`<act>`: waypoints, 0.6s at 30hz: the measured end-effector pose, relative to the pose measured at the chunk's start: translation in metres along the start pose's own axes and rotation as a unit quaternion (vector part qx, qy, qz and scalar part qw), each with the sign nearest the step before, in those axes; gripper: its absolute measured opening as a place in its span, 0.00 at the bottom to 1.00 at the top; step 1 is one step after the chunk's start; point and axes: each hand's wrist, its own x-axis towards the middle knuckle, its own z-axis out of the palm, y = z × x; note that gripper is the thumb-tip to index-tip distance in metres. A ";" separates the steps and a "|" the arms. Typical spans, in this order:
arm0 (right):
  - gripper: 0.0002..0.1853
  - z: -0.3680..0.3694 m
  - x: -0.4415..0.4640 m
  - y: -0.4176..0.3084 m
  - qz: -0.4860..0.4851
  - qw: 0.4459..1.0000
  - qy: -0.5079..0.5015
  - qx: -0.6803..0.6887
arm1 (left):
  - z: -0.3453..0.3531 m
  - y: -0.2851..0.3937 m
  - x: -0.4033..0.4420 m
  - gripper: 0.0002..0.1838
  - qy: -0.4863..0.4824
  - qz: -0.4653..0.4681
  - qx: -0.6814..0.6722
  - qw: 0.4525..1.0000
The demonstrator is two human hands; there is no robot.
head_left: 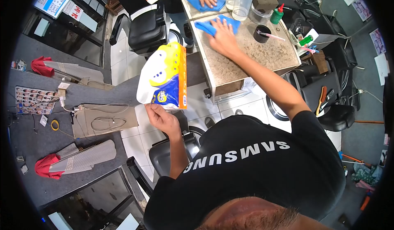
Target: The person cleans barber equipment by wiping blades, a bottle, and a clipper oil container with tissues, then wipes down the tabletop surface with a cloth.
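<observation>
Fingers of the right hand are spread wide and pressed flat over a blue cloth on the mottled top of the bench, toward its far left part; the contact suggests a wiping stroke in hand. Sliding the cloth would call for even pressure and room around the dark, round cup, from which a pink-handled tool projects. Fingers of the left hand are closed on the lower edge of a glossy, soft-looking plastic packet (white, yellow, blue and orange), held beside the bench. The cloth appears thin, matt and creased. A translucent, cylindrical bottle stands near it; a green bottle with a red, tapered cap stands beyond the cup.
</observation>
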 end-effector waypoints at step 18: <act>0.19 -0.070 -0.003 -0.015 0.221 0.835 0.095 0.494 | -0.004 0.004 0.005 0.22 0.039 -0.013 -0.024 0.999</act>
